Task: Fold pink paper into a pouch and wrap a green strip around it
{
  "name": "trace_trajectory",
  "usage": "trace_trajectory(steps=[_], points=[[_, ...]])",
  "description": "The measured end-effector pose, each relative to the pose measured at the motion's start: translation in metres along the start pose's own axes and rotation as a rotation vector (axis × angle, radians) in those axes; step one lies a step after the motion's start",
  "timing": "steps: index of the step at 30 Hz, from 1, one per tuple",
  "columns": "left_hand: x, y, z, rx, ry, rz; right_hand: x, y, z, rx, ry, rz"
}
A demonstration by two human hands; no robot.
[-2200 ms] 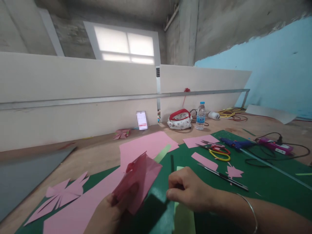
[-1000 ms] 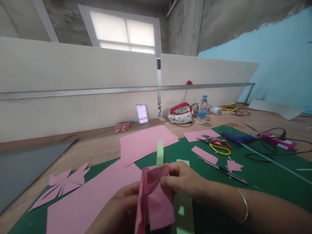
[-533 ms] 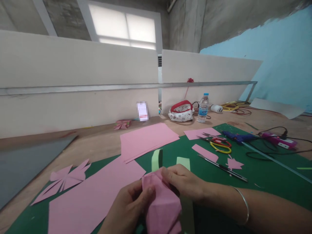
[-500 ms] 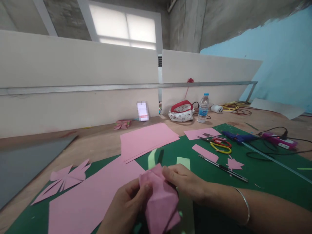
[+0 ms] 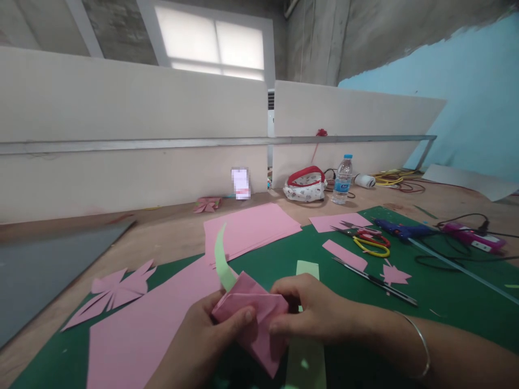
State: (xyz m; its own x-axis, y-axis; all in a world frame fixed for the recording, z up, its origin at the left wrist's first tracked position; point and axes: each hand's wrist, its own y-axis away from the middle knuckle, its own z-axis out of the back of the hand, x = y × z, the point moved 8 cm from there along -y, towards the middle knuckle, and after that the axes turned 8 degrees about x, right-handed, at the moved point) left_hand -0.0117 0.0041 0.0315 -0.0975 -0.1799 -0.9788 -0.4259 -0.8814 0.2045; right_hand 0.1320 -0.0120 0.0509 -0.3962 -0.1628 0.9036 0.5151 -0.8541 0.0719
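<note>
Between my two hands is a folded piece of pink paper, held up above the green mat. My left hand pinches its left side, thumb across the front. My right hand grips the right edge between thumb and fingers; part of that edge is hidden behind them. A curved light-green paper strip sticks up behind the folded paper's upper left; how it is held there is hidden. Below my right hand lies a flat light-green strip. Large pink sheets spread out to the left.
On the green mat at right lie scissors, a pen-like craft knife, pink scraps and a blue glue gun. A cut pink paper shape rests at left. Behind stand a pouch and a water bottle.
The folded pink paper has turned and tilted in my hands, its point now downward. The light-green curved strip has shifted left and upright. My right hand has moved down to the paper's right edge.
</note>
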Motion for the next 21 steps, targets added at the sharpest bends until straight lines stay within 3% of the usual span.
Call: trace_trajectory(steps=[3, 8, 14, 18, 21], points=[[0.002, -0.001, 0.001, -0.013, 0.046, 0.032, 0.000, 0.000, 0.003, -0.034, 0.000, 0.010], [0.009, -0.001, -0.013, 0.078, 0.421, 0.143, 0.001, 0.001, 0.004, -0.069, -0.057, 0.023], [0.008, 0.005, -0.014, 0.197, 0.502, 0.197, -0.013, -0.001, -0.007, 0.059, -0.476, -0.098], [0.005, 0.004, -0.020, 0.292, 0.537, 0.212, -0.012, -0.003, 0.002, -0.051, -0.485, -0.121], [0.007, -0.001, -0.016, 0.239, 0.518, 0.203, -0.011, -0.003, 0.011, -0.159, -0.382, -0.107]])
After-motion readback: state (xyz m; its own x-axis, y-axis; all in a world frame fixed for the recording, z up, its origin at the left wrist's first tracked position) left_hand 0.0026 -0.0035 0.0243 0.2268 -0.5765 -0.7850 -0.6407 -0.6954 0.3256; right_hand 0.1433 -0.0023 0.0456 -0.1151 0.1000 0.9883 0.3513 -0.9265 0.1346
